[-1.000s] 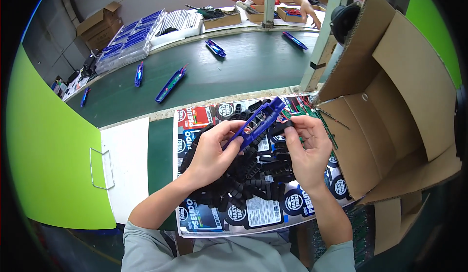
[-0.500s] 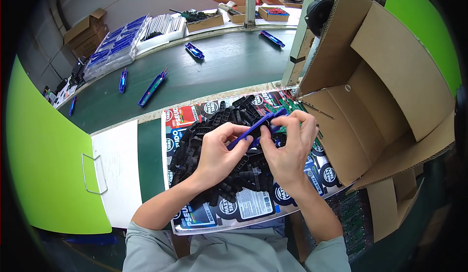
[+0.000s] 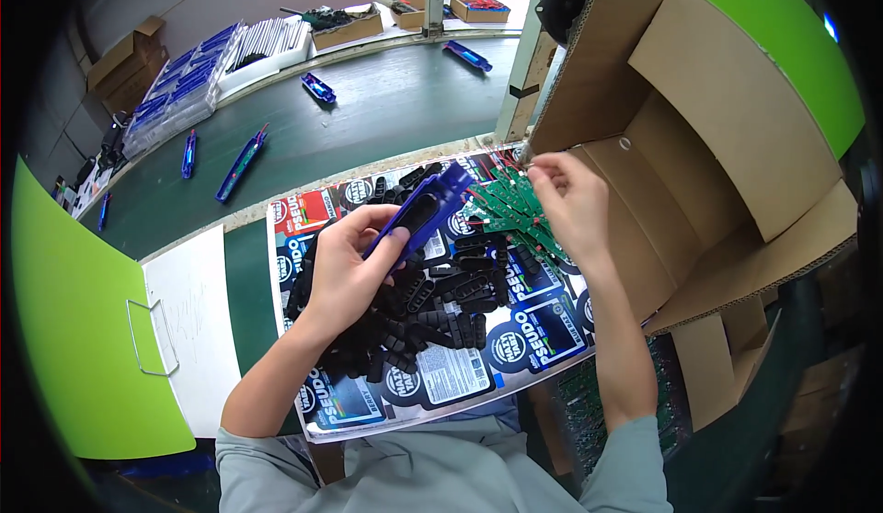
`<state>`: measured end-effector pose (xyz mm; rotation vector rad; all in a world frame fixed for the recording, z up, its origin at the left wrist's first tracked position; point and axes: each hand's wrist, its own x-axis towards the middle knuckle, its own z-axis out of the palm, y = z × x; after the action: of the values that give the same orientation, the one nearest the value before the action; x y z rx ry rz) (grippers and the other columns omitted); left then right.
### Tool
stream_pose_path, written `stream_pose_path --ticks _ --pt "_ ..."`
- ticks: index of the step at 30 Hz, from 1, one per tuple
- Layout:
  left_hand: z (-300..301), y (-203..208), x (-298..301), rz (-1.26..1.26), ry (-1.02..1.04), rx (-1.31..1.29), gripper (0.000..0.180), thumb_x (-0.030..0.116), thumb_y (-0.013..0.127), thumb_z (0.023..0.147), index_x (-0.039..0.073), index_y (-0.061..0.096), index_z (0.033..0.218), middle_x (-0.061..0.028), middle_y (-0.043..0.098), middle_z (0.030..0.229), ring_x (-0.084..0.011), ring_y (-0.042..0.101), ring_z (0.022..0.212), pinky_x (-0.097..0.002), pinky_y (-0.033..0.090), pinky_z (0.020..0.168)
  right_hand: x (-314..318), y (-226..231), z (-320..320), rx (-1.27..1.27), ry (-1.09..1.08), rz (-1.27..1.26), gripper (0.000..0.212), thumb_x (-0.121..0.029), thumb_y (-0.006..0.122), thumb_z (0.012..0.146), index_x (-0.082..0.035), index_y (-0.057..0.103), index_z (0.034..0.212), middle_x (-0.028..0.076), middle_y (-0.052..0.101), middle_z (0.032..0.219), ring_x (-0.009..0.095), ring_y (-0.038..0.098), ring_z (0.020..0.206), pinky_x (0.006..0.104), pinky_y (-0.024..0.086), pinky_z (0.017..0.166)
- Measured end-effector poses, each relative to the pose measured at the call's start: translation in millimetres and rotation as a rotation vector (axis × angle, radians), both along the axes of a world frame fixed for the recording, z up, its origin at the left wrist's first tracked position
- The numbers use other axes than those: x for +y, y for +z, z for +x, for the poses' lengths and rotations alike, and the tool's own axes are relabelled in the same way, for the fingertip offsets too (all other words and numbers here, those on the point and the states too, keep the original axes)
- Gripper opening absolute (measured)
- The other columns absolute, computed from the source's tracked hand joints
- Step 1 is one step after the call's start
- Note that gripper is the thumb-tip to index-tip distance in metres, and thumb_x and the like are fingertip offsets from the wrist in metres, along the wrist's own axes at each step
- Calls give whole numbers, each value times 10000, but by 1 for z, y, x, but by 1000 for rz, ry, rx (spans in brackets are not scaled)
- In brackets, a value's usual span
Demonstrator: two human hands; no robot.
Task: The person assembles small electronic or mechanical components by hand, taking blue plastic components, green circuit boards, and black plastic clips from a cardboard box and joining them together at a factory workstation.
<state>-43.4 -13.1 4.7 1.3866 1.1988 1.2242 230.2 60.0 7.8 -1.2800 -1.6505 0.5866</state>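
Right hand (image 3: 575, 202) now off slotted blue housing (image 3: 425, 210)

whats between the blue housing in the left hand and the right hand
In the head view, the fanned pile of green circuit boards lies between the blue housing in the left hand and the right hand.

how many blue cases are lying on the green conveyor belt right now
5 in clear view on the belt: far case, middle case, long case, left case, edge case. A sixth is in the left hand, off the belt. Others may be hidden behind the cardboard box.
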Motion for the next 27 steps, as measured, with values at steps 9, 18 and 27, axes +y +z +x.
stream_pose_path --ticks 9,18,27 --pt "-3 -8 -5 0 -13 -5 260 119 668 984 -6 670 1212 -28 704 861 -53 639 723 -207 510 562 8 -30 -17 -797 94 -83 253 -153 787 847 7 696 1020 203 668 1068 398 653 1051 494 516 916" --pt "-7 -20 -7 -33 -38 3 250 121 665 983 -2 680 1200 -23 697 837 -47 626 711 -210 509 559 20 -27 6 -737 202 -232 273 -147 730 900 8 649 1110 222 643 1171 381 638 1114 490 514 934" --pt "-6 -23 -2 -150 -87 -144 270 126 650 1000 -9 641 1233 -39 697 913 -76 657 737 -217 529 576 -33 54 -26 -140 74 153 231 23 656 917 42 654 1148 121 690 908 191 682 781 306 548 722"
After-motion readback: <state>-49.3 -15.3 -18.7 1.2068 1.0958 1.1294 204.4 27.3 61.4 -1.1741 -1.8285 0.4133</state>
